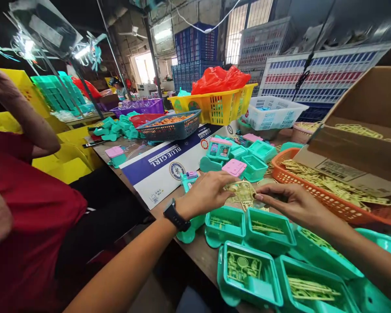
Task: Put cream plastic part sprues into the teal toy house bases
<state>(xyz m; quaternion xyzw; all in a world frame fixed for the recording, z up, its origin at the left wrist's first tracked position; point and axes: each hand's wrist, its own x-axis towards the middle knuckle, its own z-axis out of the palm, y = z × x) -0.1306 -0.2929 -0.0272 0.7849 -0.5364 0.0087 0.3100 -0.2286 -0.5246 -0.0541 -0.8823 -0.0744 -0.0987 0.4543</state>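
Note:
A pale yellow plastic parts frame hangs between my two hands above the table. My left hand, with a black watch at the wrist, is closed on its left side. At its right edge, the thumb and fingers of my right hand pinch it. Just below are several green plastic boxes: one box holds a few yellow pieces, another box has more. In the nearest box a yellow frame lies flat, and the box to its right contains a stack of them.
An orange basket of yellow frames stands at right, under an open cardboard box. Behind my hands are green and pink cases and a BLUE GIRL carton. A person in red sits at left.

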